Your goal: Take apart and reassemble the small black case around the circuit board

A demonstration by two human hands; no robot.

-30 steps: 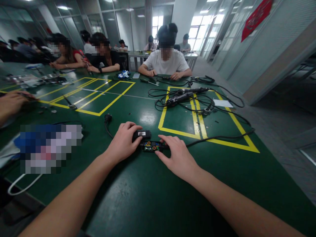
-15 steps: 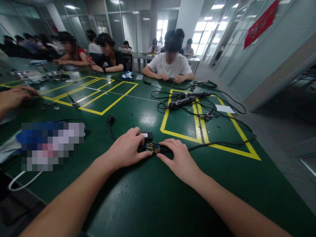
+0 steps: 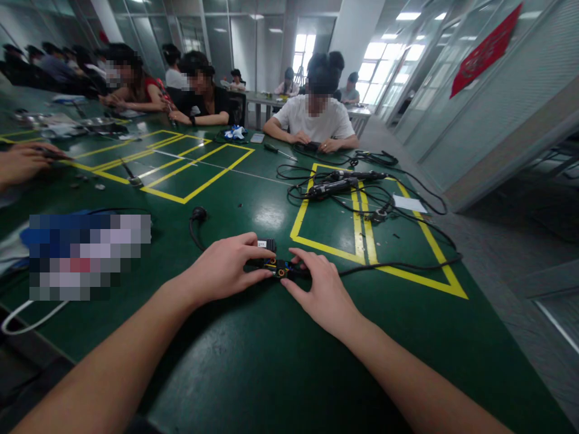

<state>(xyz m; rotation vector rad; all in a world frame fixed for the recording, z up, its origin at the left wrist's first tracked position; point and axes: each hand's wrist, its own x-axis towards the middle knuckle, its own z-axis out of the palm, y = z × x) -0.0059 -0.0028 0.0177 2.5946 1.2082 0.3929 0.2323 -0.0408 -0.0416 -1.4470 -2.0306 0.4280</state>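
Left hand [image 3: 224, 268] pinching open black rectangular plastic circuit-board casing [image 3: 282, 269]; right hand [image 3: 324, 286] half-curled round opposite end, grip unclear. Likely light, stiff, fragile inside: hold edges.

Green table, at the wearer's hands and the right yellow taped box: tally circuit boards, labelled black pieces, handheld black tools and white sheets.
Circuit board: 1
Labelled black piece: 1
Handheld black tools: 2
White sheet: 1
Total: 5
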